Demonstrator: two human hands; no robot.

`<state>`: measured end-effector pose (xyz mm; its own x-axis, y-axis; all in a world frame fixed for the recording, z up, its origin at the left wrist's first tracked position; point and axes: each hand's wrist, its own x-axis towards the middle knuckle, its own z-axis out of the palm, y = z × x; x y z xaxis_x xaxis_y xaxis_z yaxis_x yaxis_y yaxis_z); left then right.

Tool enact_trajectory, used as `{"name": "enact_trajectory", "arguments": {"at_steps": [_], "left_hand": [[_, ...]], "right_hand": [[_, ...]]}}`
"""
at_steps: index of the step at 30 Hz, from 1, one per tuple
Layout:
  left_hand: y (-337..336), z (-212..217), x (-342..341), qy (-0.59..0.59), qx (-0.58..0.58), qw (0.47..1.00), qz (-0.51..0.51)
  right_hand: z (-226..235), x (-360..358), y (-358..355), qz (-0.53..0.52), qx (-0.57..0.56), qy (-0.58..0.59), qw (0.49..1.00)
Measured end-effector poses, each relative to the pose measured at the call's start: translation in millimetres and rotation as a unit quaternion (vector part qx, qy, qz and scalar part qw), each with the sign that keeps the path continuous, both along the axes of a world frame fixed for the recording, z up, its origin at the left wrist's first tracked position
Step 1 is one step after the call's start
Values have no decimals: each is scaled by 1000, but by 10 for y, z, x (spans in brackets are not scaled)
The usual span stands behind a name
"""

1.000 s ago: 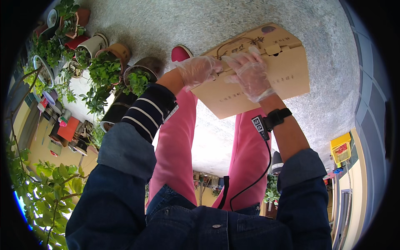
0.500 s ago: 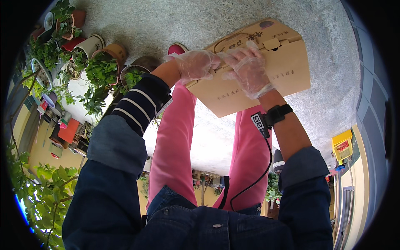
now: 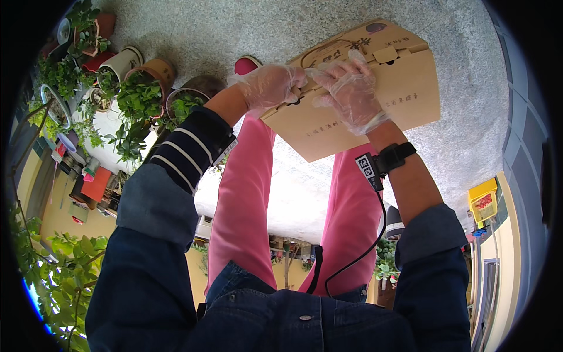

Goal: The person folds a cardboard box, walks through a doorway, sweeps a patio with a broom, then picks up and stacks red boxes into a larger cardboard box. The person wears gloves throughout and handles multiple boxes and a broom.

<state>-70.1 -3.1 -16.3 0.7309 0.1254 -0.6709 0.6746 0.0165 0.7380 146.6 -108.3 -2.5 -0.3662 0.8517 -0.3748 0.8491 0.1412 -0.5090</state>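
Note:
A brown cardboard box (image 3: 381, 102) with dark printing is tilted in front of me above my pink trouser legs. Along its upper edge are tab slots and a brown cord handle (image 3: 314, 56). My left hand (image 3: 272, 88), in a clear plastic glove, is closed on the box's left corner beside a slot; its fingertips are partly hidden. My right hand (image 3: 352, 97), gloved the same way, lies over the middle of the edge, fingers stretched out and thumb pointing left. A cardboard tab (image 3: 385, 56) sits in its slot just right of those fingers.
Several potted plants (image 3: 141, 94) line the left side, close to my left forearm. A yellow container (image 3: 484, 202) stands at the far right near a tiled strip (image 3: 522, 123). Speckled concrete floor (image 3: 205, 35) extends beyond the box. A black cable (image 3: 375, 229) hangs from my right wrist.
The box has shifted slightly up and right, tilting a little. Both hands have moved with it: the left slightly up and left, the right slightly right. Neither grasp visibly changes.

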Motion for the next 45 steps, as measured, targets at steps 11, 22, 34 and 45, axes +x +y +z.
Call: {"name": "enact_trajectory", "arguments": {"at_steps": [11, 22, 34, 45], "left_hand": [[-368, 63, -90, 39, 158, 985, 62], [-282, 85, -182, -62, 195, 978, 28], [-55, 24, -193, -19, 9, 997, 72], [-14, -181, -241, 78, -145, 976, 145]], "right_hand": [[-11, -30, -7, 0, -39, -16, 999], [-10, -36, -16, 16, -34, -20, 999], [-14, -30, -24, 20, -37, -5, 999], [4, -27, -8, 22, -57, -4, 998]]}}
